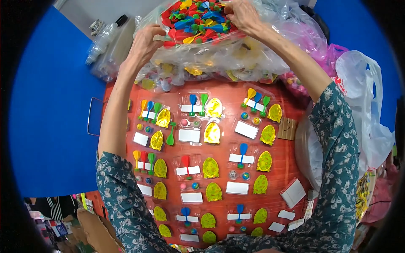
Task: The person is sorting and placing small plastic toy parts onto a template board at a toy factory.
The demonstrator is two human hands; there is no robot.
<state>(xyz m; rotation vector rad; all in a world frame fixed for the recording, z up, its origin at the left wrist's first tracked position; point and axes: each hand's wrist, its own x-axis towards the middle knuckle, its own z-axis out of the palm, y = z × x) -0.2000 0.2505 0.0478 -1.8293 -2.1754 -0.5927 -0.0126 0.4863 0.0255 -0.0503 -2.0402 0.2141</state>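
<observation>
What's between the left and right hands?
In the head view, a heap of red, blue, green and yellow darts in a clear plastic bag.

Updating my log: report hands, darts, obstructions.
Left hand and right hand at opposite sides of dart heap. Heap surrounded by clear plastic. Nothing visibly covering heap.

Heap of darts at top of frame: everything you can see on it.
The heap of darts is a jumble of small toy darts in red, blue, yellow and green, with flat, flared fins; they look like plastic. They overlap at many angles, surrounded by crinkled clear plastic, at the far side of the red table. The heap runs up to the picture's upper edge. The left hand is at its left side, the right hand at its right; fingertip contact is unclear.
</observation>
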